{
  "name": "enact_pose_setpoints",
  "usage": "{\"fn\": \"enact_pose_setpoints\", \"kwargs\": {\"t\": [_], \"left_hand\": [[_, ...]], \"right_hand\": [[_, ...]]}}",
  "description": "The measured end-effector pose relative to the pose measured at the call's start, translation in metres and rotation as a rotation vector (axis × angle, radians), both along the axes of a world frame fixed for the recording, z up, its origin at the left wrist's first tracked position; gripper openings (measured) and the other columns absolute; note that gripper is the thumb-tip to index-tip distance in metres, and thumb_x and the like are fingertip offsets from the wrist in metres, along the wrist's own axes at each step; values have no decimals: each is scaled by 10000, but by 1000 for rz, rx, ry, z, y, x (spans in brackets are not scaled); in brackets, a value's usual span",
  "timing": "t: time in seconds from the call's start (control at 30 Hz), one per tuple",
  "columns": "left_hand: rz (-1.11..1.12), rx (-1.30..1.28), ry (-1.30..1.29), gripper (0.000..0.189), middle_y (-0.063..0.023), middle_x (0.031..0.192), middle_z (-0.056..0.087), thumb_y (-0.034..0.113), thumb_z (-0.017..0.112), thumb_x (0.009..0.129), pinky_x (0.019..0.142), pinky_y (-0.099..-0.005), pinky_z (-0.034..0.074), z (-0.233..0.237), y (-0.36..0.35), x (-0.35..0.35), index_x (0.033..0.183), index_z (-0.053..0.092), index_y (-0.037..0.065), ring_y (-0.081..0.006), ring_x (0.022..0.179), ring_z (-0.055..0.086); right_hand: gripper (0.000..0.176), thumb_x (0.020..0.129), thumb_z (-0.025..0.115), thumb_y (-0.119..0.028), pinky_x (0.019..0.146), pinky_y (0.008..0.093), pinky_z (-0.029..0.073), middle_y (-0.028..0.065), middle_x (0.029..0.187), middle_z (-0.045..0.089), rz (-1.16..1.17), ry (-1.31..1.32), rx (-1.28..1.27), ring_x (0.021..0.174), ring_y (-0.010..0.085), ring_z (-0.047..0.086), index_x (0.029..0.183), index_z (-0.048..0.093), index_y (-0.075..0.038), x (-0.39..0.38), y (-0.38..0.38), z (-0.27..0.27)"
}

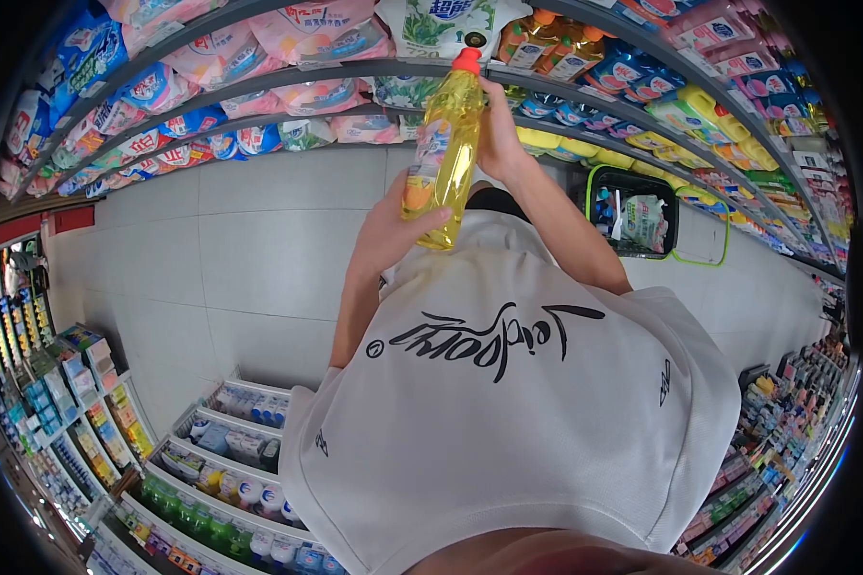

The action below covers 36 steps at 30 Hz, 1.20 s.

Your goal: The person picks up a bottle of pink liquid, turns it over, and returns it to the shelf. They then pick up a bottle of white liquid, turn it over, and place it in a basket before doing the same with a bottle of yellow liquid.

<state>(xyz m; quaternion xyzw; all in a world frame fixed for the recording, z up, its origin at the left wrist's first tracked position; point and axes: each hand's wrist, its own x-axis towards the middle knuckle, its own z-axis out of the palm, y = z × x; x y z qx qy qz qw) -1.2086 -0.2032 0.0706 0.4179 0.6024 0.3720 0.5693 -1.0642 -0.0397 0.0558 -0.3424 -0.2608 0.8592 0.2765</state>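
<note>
A clear bottle of yellow dish soap (461, 134) with a red cap is tilted in front of my chest, its cap pointing toward the shelf. My left hand (393, 230) wraps around the lower part, and its thumb lies across the front. Higher up, my right hand (499, 134) grips the bottle's right side below the cap; some of its fingers are hidden behind the bottle. A label with an orange picture shows on the bottle's left side, partly covered by my left hand.
Ahead, a curved-looking shelf (345, 72) carries pink detergent bags (326, 34) and orange-capped bottles (566, 48). A black basket with a green rim (590, 196) stands on the floor at right, holding packages. Another shelf (244, 431) of bottles is behind me at left.
</note>
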Motion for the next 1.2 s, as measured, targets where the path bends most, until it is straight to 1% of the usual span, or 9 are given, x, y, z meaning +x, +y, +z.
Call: {"fn": "enact_pose_setpoints", "kwargs": {"t": [0.1, 0.17, 0.33, 0.4, 0.53, 0.6, 0.9, 1.1, 1.2], "left_hand": [[-2, 27, 7, 846, -147, 1190, 615, 375, 758, 752, 931, -323, 446, 6, 2, 3, 1396, 357, 1, -236, 1090, 605], [-9, 39, 21, 832, -146, 1192, 614, 371, 757, 753, 933, -322, 446, 12, 2, 4, 1387, 366, 0, -234, 1088, 605], [6, 38, 14, 784, -151, 1212, 599, 318, 760, 754, 937, -321, 446, 9, -2, 9, 1364, 378, 9, -221, 1094, 597], [-28, 51, -123, 871, -167, 1264, 562, 271, 779, 735, 958, -329, 437, 20, 0, 12, 1406, 309, -26, -218, 1149, 563], [-44, 114, -173, 957, -177, 1299, 532, 234, 798, 709, 981, -342, 425, 16, -1, 14, 1434, 242, -54, -227, 1198, 528], [-14, 162, 11, 1010, -184, 1307, 521, 247, 815, 678, 999, -352, 416, 11, -2, 13, 1439, 226, -61, -252, 1217, 515], [-8, 239, 154, 1049, -214, 1268, 544, 317, 850, 611, 972, -375, 445, 26, 2, 12, 1416, 278, -37, -315, 1165, 559], [-24, 114, 353, 1082, -193, 1223, 539, 401, 833, 616, 929, -410, 470, 45, 3, 10, 1420, 247, -23, -335, 1105, 586], [-41, 75, 496, 1114, -199, 1208, 524, 479, 814, 613, 898, -427, 485, 44, 1, 8, 1419, 233, -24, -345, 1071, 597]], "right_hand": [[596, 895, 369, -575, 878, 362, 469, 101, 1045, 632, -17, 51, -44, 957, 214, 617, 1139, 548, -61, 1, -1, 1], [587, 902, 399, -544, 902, 433, 466, 149, 1079, 611, -85, 67, 35, 971, 287, 610, 1163, 517, -31, 1, 1, -5], [544, 917, 410, -512, 879, 424, 475, 141, 1078, 609, -163, 88, 82, 955, 272, 613, 1170, 512, -41, 1, 1, -8], [539, 923, 409, -508, 872, 419, 478, 138, 1078, 609, -190, 59, 106, 948, 266, 614, 1178, 511, -43, 3, -2, 5], [502, 927, 434, -479, 888, 365, 460, 99, 1082, 621, -101, 26, 209, 980, 205, 602, 1182, 531, -57, 8, -3, 29], [497, 933, 434, -471, 893, 362, 458, 102, 1092, 620, -90, 46, 207, 985, 204, 602, 1191, 529, -57, 9, -2, 33], [458, 940, 413, -390, 909, 381, 465, 124, 1108, 619, -116, 191, 176, 997, 232, 607, 1185, 522, -19, 7, 3, 42], [425, 919, 416, -346, 891, 385, 479, 144, 1049, 634, -121, 206, 142, 958, 249, 621, 1130, 541, 1, 0, 8, 35], [496, 922, 375, -411, 909, 438, 481, 206, 1112, 619, -163, 171, 126, 1012, 301, 616, 1180, 502, -7, -7, 7, 28]]}}
